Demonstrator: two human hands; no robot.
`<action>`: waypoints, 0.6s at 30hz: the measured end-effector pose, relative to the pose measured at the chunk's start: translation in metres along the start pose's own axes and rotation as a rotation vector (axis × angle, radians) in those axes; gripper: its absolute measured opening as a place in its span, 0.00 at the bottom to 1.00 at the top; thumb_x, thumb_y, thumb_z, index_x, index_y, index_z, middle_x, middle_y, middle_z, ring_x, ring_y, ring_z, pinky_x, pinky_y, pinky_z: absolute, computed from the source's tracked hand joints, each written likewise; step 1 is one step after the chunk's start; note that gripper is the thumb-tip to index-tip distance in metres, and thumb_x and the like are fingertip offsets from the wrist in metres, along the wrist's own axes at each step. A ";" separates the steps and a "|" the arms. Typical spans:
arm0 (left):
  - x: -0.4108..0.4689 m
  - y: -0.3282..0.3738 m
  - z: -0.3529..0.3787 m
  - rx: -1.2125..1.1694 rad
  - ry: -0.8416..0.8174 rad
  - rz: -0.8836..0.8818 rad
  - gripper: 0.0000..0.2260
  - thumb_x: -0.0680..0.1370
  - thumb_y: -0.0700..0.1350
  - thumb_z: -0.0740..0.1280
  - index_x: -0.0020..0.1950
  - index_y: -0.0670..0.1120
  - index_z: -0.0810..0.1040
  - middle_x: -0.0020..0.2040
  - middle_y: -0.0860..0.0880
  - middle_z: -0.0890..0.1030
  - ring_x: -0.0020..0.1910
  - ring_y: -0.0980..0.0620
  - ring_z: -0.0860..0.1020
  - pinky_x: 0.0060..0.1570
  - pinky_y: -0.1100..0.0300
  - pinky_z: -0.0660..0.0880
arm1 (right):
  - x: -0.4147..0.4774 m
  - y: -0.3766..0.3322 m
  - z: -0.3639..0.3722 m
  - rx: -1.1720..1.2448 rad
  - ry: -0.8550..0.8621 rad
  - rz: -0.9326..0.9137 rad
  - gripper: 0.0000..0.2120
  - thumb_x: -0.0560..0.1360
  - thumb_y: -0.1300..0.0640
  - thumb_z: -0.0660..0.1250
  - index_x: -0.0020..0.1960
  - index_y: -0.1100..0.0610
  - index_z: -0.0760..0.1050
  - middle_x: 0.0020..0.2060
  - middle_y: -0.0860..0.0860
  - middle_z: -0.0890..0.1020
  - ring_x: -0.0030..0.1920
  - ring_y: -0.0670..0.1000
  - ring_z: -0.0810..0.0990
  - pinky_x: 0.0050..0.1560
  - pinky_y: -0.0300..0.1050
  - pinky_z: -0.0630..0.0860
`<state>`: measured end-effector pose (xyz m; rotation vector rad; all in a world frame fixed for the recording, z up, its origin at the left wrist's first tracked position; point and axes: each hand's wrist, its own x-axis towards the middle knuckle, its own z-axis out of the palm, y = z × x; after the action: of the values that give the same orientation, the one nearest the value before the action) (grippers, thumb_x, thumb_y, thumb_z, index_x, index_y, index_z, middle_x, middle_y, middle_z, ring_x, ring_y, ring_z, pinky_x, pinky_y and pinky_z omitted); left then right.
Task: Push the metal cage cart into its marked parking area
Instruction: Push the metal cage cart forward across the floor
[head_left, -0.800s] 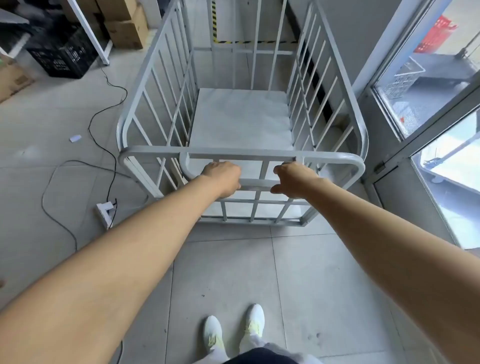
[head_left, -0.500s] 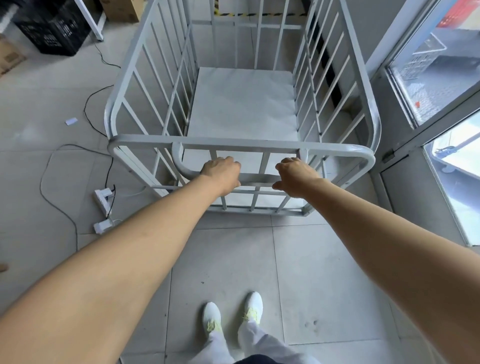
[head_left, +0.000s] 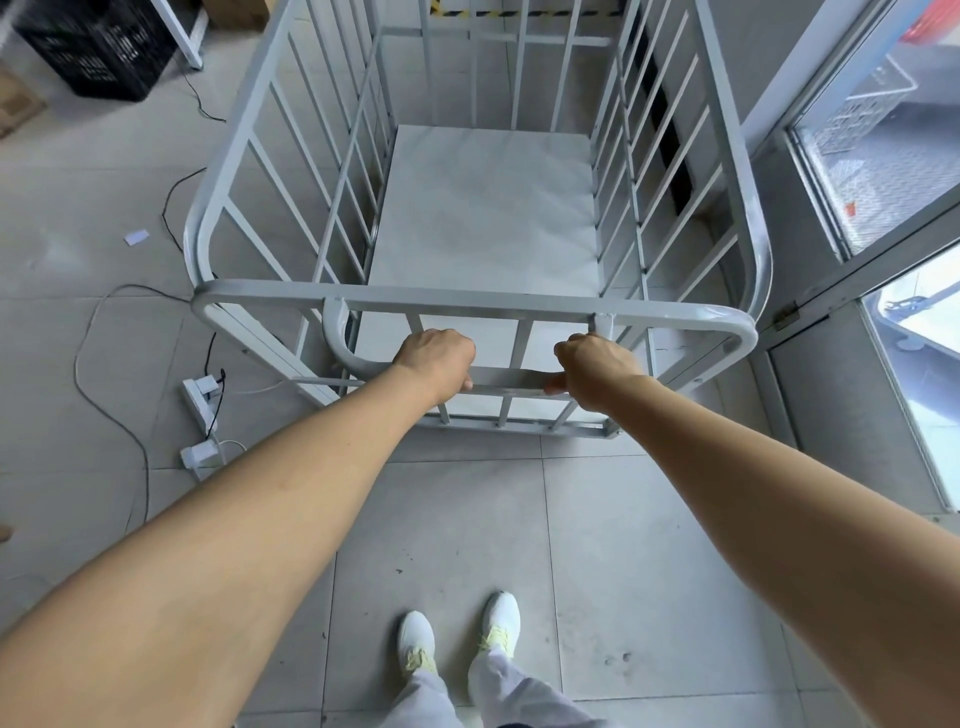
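The metal cage cart (head_left: 483, 208) is pale grey, with 4 barred sides, rounded top corners and a flat, bare deck, standing on the tiled floor (head_left: 447, 519) beside the glass door (head_left: 883, 171). The left hand (head_left: 435, 358) and right hand (head_left: 597, 366) are both curled tight around its low handle bar (head_left: 511, 378). Yellow-black floor tape (head_left: 519, 10) shows beyond the cart's far side.

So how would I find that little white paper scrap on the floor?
Start at the big grey metal cage cart that both hands are holding. Look left of its left side, across the thin black cable on the grey tiled floor. The small white paper scrap lies flat there, alone, well above the white power strips.
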<state>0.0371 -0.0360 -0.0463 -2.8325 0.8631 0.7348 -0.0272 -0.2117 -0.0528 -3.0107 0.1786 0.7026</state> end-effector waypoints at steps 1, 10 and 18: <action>0.002 0.000 0.000 -0.006 0.003 -0.001 0.06 0.78 0.37 0.65 0.41 0.43 0.76 0.54 0.48 0.84 0.57 0.43 0.78 0.52 0.55 0.74 | 0.002 0.001 -0.001 0.008 -0.002 -0.001 0.14 0.78 0.52 0.66 0.56 0.62 0.75 0.55 0.57 0.77 0.58 0.58 0.76 0.45 0.46 0.68; 0.021 -0.002 -0.004 -0.096 0.077 -0.078 0.05 0.79 0.41 0.65 0.45 0.43 0.79 0.54 0.46 0.83 0.57 0.42 0.79 0.50 0.56 0.72 | 0.021 0.009 -0.007 0.033 0.051 0.019 0.21 0.78 0.59 0.65 0.31 0.56 0.58 0.50 0.57 0.79 0.57 0.59 0.77 0.43 0.43 0.66; 0.054 -0.018 -0.027 -0.163 0.080 -0.112 0.06 0.78 0.42 0.67 0.50 0.40 0.81 0.56 0.43 0.82 0.57 0.41 0.78 0.53 0.54 0.73 | 0.058 0.011 -0.020 0.073 0.112 0.031 0.20 0.77 0.69 0.60 0.31 0.56 0.59 0.53 0.59 0.80 0.55 0.60 0.76 0.43 0.44 0.67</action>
<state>0.0978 -0.0538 -0.0487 -3.0433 0.6759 0.7124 0.0320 -0.2295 -0.0612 -2.9843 0.2500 0.5171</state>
